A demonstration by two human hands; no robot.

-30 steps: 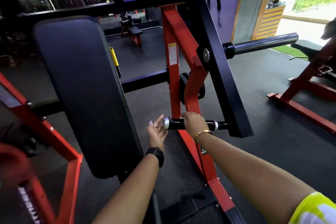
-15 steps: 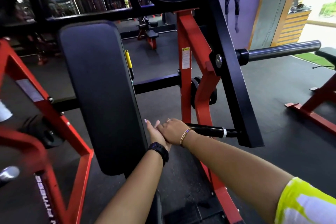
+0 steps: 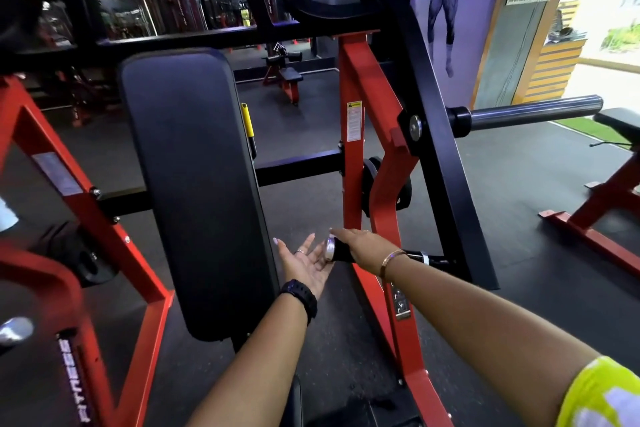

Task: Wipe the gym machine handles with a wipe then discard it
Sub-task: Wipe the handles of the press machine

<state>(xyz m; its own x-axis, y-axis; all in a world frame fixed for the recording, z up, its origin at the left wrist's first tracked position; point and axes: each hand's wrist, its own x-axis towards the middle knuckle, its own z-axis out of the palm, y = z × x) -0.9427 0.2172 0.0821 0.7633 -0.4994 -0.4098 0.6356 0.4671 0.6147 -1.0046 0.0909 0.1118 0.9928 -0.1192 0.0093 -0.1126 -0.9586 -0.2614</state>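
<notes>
R hand (image 3: pixel 362 246) lies fingers-straight over the rigid, fixed handle (image 3: pixel 341 254) by its chrome end cap (image 3: pixel 330 248), L hand (image 3: pixel 304 263) open palm-up just beside; wipe not visible, prob. under R palm, limp, so press flat.

The right hand (image 3: pixel 363 246) hides half the handle (image 3: pixel 341 253)

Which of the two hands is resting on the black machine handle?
The right hand, with the gold bracelet, lies over the handle; the left hand, wearing a black watch, is held open beside its silver end.
</notes>
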